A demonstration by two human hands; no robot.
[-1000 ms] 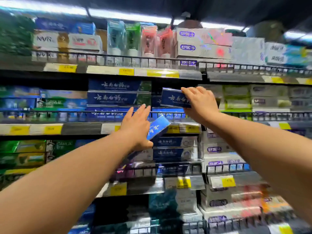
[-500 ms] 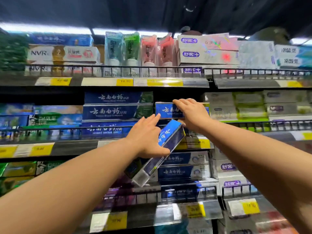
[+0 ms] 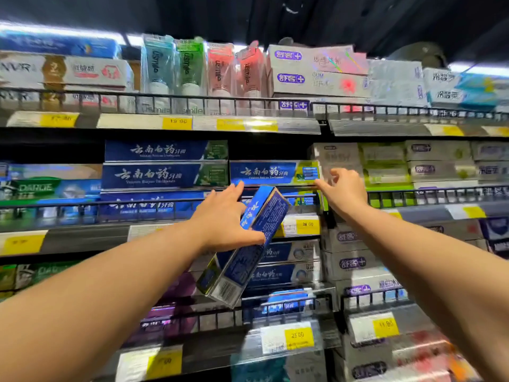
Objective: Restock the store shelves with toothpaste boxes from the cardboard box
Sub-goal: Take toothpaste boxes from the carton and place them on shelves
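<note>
My left hand (image 3: 224, 219) grips a blue toothpaste box (image 3: 249, 252) that tilts steeply, its barcode end pointing down and left. It hangs in front of the middle shelf's wire rail (image 3: 137, 206). A second blue toothpaste box (image 3: 271, 173) lies flat on the middle shelf, on top of another blue box. My right hand (image 3: 345, 193) is at its right end, fingertips touching the box's lower right corner, fingers loosely bent and holding nothing. To the left stands a stack of three matching blue boxes (image 3: 162, 175). The cardboard box is out of view.
White and green toothpaste boxes (image 3: 385, 166) fill the middle shelf to the right of my right hand. The top shelf (image 3: 248, 124) carries upright tubes and white boxes. Lower shelves hold more blue and white boxes behind yellow price tags (image 3: 298, 337).
My right hand has slid off the shelf box's front to its right end, leaving the box flat on the stack. My left hand keeps hold of the tilted box, which now points more steeply.
</note>
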